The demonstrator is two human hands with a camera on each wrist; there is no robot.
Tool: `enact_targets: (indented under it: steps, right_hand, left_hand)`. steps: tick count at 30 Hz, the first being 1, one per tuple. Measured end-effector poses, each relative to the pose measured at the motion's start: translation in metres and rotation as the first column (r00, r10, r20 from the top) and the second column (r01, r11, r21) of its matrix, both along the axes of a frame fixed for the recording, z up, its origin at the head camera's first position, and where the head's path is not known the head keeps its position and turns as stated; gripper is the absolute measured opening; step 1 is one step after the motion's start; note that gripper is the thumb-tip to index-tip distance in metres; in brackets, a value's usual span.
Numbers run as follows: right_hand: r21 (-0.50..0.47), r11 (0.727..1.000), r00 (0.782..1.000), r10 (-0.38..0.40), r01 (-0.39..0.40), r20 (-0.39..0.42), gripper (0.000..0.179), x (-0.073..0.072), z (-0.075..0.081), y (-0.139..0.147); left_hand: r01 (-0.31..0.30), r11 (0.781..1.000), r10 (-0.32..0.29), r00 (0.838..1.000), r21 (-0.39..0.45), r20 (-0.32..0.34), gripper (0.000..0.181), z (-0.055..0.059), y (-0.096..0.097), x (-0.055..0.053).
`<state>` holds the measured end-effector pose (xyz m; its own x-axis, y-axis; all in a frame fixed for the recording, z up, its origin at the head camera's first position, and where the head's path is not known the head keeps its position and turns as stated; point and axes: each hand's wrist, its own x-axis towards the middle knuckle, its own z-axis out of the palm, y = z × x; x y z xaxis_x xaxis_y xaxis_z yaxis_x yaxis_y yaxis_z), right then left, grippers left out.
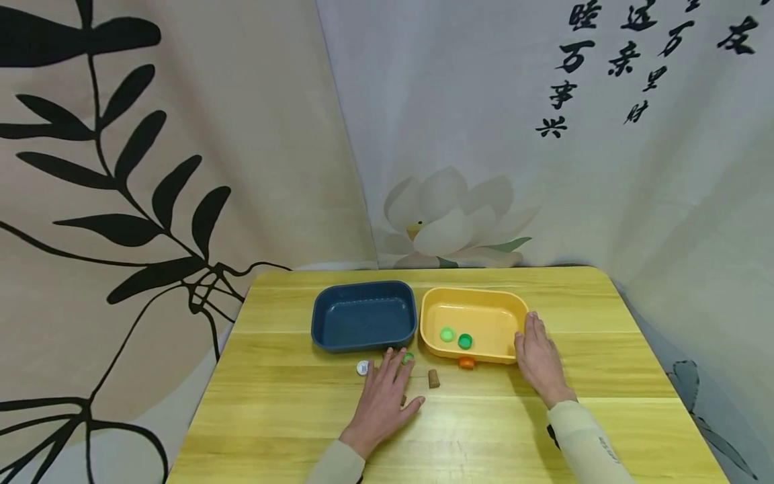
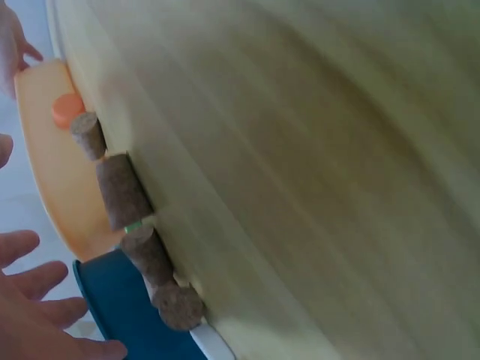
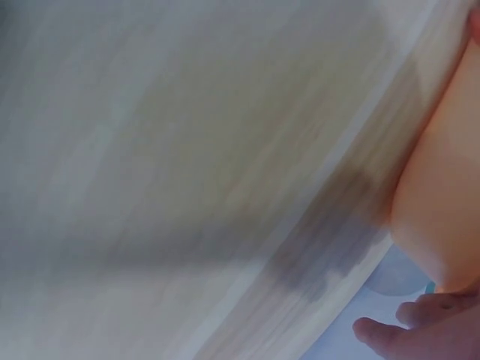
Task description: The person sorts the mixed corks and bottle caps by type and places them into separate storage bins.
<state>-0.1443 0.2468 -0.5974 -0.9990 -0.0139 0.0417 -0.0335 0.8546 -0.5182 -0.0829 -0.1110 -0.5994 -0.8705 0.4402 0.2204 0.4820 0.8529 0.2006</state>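
My left hand [image 1: 383, 396] hovers over a loose group of corks and bottle caps, its fingers spread and nothing in them. In the left wrist view several corks [image 2: 124, 191] stand in a row beyond the fingers. Around that hand are a white cap [image 1: 362, 368], a green cap [image 1: 408, 357] and a cork [image 1: 433, 378]. At the right end of the yellow tray [image 1: 484, 293], my right hand [image 1: 541, 356] lies with extended fingers against the rim. Inside that tray are a light green cap [image 1: 447, 334] and a dark green cap [image 1: 465, 341].
A dark blue tray [image 1: 364, 343] stands left of the yellow one, close beside it. An orange cap [image 1: 466, 363] lies at the yellow tray's front wall. The wooden table [image 1: 484, 430] ends at the back near a hanging cloth [image 1: 459, 134].
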Motion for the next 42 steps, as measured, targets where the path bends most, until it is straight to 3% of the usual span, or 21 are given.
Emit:
enact_targets:
  steps: [14,31,42]
  right_hand:
    - [-0.112,0.994,1.000,-0.001,-0.002,-0.028,0.071,0.001,0.003,0.007]
    - [-0.114,0.993,0.988,-0.019,0.001,-0.154,0.068,0.030,0.011,-0.015]
    - [-0.052,0.998,0.984,0.020,-0.029,-0.175,0.068,0.041,0.012,-0.031]
  left_hand:
    - [0.032,0.998,-0.031,0.999,-0.056,0.013,0.067,-0.001,0.025,-0.004]
    - [-0.035,0.985,0.033,0.999,-0.167,-0.012,0.057,-0.015,0.056,-0.018]
    - [-0.016,0.987,-0.005,0.991,-0.159,-0.135,0.023,-0.018,0.060,-0.018]
